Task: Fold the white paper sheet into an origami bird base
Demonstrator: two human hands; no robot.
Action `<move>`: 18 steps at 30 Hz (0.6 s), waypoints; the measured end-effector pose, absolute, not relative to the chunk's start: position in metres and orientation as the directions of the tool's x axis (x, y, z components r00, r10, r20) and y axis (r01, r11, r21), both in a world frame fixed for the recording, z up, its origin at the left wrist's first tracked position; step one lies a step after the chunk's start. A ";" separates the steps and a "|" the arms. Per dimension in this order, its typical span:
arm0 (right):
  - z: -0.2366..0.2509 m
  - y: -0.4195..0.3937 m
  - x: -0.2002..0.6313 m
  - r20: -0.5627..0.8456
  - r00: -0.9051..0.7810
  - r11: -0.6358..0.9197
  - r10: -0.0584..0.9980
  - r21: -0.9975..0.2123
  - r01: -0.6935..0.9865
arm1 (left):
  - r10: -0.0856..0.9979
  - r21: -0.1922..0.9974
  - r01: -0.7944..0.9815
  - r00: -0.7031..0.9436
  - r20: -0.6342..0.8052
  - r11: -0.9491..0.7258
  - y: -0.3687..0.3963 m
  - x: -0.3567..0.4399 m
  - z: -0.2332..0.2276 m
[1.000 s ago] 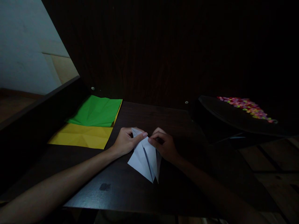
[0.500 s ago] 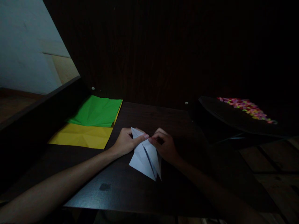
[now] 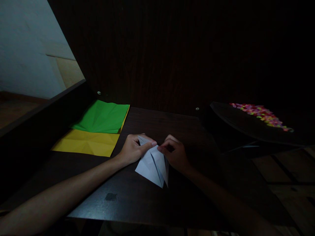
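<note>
On the dark wooden table (image 3: 147,203), the left hand (image 3: 131,150) and right hand (image 3: 176,154) pinch the top of a folded white paper sheet (image 3: 154,164), fingers clamped on it. Green paper (image 3: 103,117) overlaps yellow paper (image 3: 86,143) nearby; no writing is readable.

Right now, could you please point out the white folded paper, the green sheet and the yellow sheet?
white folded paper (image 3: 152,167): head view, on its lower left flap.
green sheet (image 3: 102,117): head view, on its middle.
yellow sheet (image 3: 86,142): head view, on its uncovered front part.
</note>
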State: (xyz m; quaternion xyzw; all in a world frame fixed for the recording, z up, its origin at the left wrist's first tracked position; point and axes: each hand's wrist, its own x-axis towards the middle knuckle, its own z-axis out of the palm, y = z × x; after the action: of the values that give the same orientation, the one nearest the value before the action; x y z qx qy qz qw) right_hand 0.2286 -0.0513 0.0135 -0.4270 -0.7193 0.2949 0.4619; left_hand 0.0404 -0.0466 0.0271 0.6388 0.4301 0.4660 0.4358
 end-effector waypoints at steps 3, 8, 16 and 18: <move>0.014 -0.051 0.229 0.395 -0.205 0.444 0.896 -0.822 0.357 | 0.968 0.963 0.147 0.151 0.202 -0.224 -0.046 0.040 0.027; 0.013 -0.050 0.231 0.252 -0.241 0.314 0.937 -0.910 0.271 | 0.985 0.982 0.096 0.079 0.156 -0.163 -0.042 0.039 0.025; 0.009 -0.042 0.232 0.026 -0.138 0.033 0.990 -0.998 0.048 | 0.980 0.985 0.051 0.124 0.158 -0.165 -0.036 0.037 0.020; 0.009 -0.040 0.232 -0.017 -0.106 -0.016 0.994 -1.000 0.012 | 0.979 0.983 0.080 0.132 0.154 -0.166 -0.033 0.035 0.017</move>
State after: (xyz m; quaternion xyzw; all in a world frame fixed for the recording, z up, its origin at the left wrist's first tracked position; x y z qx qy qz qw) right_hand 0.2322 -0.0400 0.0086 -0.4796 -0.5244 0.5271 0.4659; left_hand 0.0352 -0.0334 0.0169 0.5913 0.4479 0.4830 0.4652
